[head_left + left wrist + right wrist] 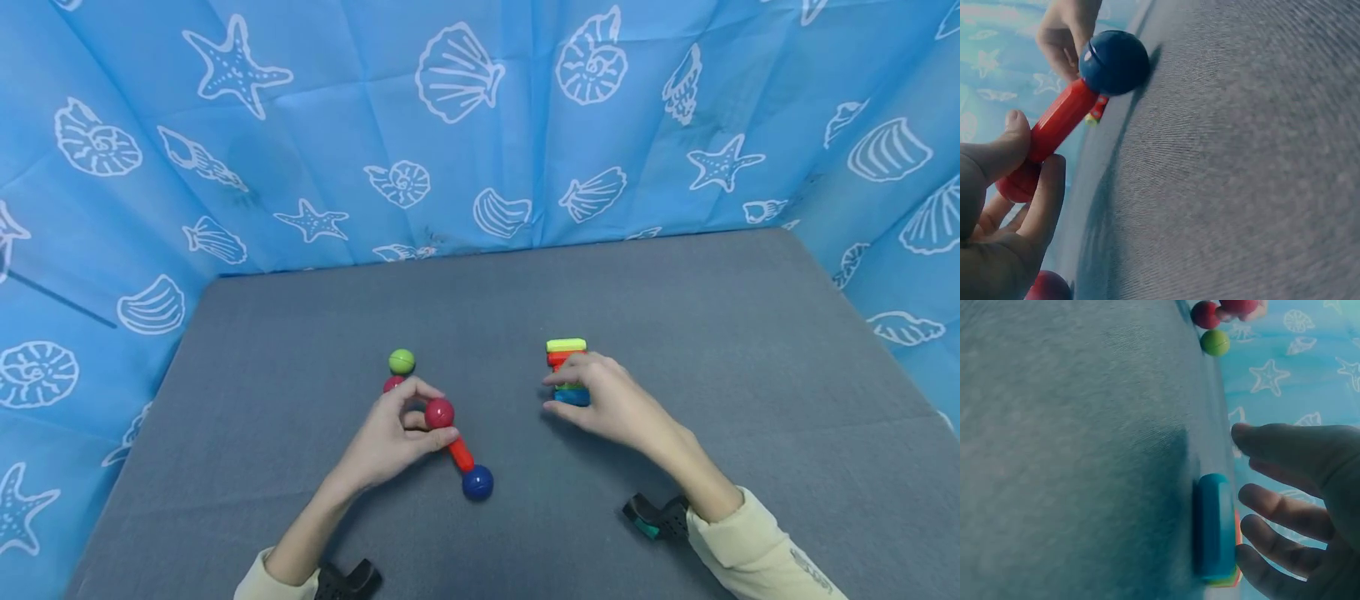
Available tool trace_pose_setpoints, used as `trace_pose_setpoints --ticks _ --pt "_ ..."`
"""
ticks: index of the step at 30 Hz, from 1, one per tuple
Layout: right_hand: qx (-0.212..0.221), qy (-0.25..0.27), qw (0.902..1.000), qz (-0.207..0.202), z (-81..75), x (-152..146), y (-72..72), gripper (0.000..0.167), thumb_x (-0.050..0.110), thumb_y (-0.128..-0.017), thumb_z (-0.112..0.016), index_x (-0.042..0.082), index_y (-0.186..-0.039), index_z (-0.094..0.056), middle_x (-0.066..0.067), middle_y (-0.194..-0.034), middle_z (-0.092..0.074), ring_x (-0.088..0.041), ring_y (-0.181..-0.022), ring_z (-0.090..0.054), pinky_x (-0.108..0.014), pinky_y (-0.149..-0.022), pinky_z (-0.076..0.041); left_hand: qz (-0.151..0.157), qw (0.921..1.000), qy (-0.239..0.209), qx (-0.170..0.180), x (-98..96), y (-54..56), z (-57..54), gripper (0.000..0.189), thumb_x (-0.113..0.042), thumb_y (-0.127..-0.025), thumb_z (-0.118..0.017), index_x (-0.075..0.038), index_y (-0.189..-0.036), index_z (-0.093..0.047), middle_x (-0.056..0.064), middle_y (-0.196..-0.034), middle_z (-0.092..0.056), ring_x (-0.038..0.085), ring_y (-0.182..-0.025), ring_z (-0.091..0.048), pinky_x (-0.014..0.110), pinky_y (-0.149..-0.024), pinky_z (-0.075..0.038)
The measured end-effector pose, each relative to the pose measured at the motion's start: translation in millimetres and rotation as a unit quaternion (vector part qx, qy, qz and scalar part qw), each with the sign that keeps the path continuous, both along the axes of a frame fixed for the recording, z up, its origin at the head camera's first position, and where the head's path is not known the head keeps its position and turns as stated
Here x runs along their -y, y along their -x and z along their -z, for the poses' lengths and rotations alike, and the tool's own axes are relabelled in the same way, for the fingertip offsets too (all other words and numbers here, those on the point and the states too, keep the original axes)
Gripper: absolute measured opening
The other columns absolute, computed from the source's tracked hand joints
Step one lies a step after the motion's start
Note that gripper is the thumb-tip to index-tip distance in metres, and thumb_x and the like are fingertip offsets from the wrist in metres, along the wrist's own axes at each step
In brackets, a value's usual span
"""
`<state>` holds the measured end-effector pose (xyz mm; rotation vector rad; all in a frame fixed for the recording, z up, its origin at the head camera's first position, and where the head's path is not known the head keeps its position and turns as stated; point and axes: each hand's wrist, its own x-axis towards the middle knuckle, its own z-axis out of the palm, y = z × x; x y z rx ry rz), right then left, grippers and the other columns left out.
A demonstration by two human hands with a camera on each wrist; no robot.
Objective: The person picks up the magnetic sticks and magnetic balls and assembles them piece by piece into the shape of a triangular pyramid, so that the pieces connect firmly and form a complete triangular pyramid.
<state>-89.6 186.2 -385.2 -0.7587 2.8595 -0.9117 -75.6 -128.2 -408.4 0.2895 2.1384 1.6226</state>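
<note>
My left hand (390, 437) pinches a red ball (439, 412) between thumb and fingers. A red rod (461, 454) joins that ball to a blue ball (477, 482), the three in one line slanting toward the table's front. Behind the left fingers lie a second red ball (393, 383), partly hidden, and a green ball (401, 361). My right hand (611, 400) hovers at a row of coloured rods, its fingers spread and bent around nothing. A blue rod (1215, 526) is nearest its fingertips; a yellow rod (566, 344) lies at the far end, with red ones between partly covered.
The pieces lie on a grey cloth-covered table (480, 308). A blue curtain (517, 125) with white shells and starfish hangs along its back and sides. Each wrist wears a dark camera mount, one by the left sleeve (281, 583) and one by the right sleeve (750, 542).
</note>
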Motion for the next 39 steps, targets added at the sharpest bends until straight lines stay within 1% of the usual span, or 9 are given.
trace_pose_setpoints --ticks 4,9,13,20,24,26,28,34,39 --pt "-0.010 -0.016 0.9998 0.001 3.1 -3.4 -2.4 0.027 0.014 -0.083 -0.085 0.007 -0.108 -0.079 -0.002 -0.096 -0.074 -0.016 -0.088 -0.063 -0.038 -0.080 -0.054 0.014 0.9986 0.041 -0.032 0.2 -1.3 1.7 0.046 -0.015 -0.080 -0.088 -0.007 -0.115 -0.058 0.013 -0.108 -0.070 0.011 -0.081 -0.072 0.024 -0.073 -0.059" --pt "-0.016 -0.041 0.9989 0.017 3.3 -6.2 -5.0 0.026 0.013 -0.082 -0.086 0.008 -0.106 -0.080 -0.001 -0.093 -0.071 -0.014 -0.085 -0.059 -0.034 -0.075 -0.051 0.037 0.9880 0.108 -0.103 -0.8 -2.5 2.8 0.048 -0.028 -0.074 -0.093 -0.012 -0.113 -0.070 -0.002 -0.080 -0.067 0.003 -0.063 -0.057 0.020 -0.057 -0.050" --pt "0.001 -0.051 0.9984 0.024 1.1 -7.9 -5.7 0.028 0.011 -0.080 -0.087 0.004 -0.106 -0.080 -0.003 -0.092 -0.070 -0.015 -0.083 -0.058 -0.033 -0.073 -0.052 0.042 0.9852 0.126 -0.108 -1.9 -3.1 2.9 0.048 -0.028 -0.073 -0.093 -0.013 -0.115 -0.075 -0.005 -0.069 -0.063 0.000 -0.057 -0.052 0.019 -0.052 -0.046" --pt "0.035 -0.052 0.9979 0.016 0.3 -10.1 -5.3 0.028 0.007 -0.080 -0.086 0.003 -0.106 -0.079 -0.002 -0.088 -0.066 -0.013 -0.078 -0.054 -0.025 -0.067 -0.048 0.080 0.9855 0.124 -0.085 -2.0 -4.0 2.1 0.045 -0.017 -0.080 -0.088 -0.008 -0.120 -0.071 0.004 -0.095 -0.072 0.004 -0.069 -0.067 0.021 -0.064 -0.059" --pt "0.054 -0.059 0.9967 0.013 0.0 -10.2 -6.6 0.028 0.008 -0.080 -0.086 0.005 -0.107 -0.079 -0.005 -0.100 -0.075 -0.020 -0.089 -0.065 -0.039 -0.081 -0.059 0.108 0.9823 0.120 -0.095 -1.9 -3.5 2.7 0.043 -0.012 -0.081 -0.087 -0.006 -0.121 -0.071 0.007 -0.105 -0.069 0.003 -0.071 -0.066 0.021 -0.066 -0.060" --pt "0.063 -0.065 0.9959 0.010 -0.9 -9.9 -7.3 0.031 0.009 -0.081 -0.085 0.005 -0.111 -0.078 -0.009 -0.108 -0.077 -0.026 -0.099 -0.069 -0.050 -0.090 -0.058 0.118 0.9803 0.122 -0.101 -2.1 -2.9 3.1 0.043 -0.012 -0.081 -0.087 -0.006 -0.120 -0.071 0.006 -0.103 -0.069 0.002 -0.070 -0.065 0.021 -0.066 -0.059" --pt "0.073 -0.067 0.9951 0.005 -1.9 -9.7 -7.3 0.034 0.010 -0.082 -0.085 0.003 -0.114 -0.077 -0.011 -0.111 -0.077 -0.027 -0.101 -0.069 -0.053 -0.091 -0.057 0.125 0.9788 0.125 -0.104 -2.1 -2.5 3.1 0.042 -0.014 -0.081 -0.087 -0.006 -0.119 -0.071 0.005 -0.100 -0.068 0.002 -0.069 -0.064 0.021 -0.065 -0.059" --pt "0.049 -0.062 0.9969 0.000 -3.6 -6.6 -9.7 0.028 0.011 -0.083 -0.085 0.005 -0.109 -0.078 -0.003 -0.097 -0.072 -0.012 -0.083 -0.059 -0.037 -0.078 -0.056 0.130 0.9783 0.122 -0.105 -3.2 -2.0 3.5 0.045 -0.016 -0.080 -0.088 -0.005 -0.121 -0.070 0.003 -0.097 -0.068 0.001 -0.069 -0.063 0.021 -0.065 -0.059" --pt "0.045 -0.052 0.9976 -0.008 -6.6 4.2 -10.9 0.028 0.012 -0.084 -0.084 0.009 -0.112 -0.078 -0.001 -0.098 -0.071 -0.009 -0.083 -0.060 -0.032 -0.078 -0.057 0.124 0.9802 0.118 -0.099 -4.0 -2.4 4.2 0.046 -0.015 -0.080 -0.088 -0.004 -0.120 -0.071 0.004 -0.098 -0.069 0.000 -0.069 -0.065 0.021 -0.066 -0.059"
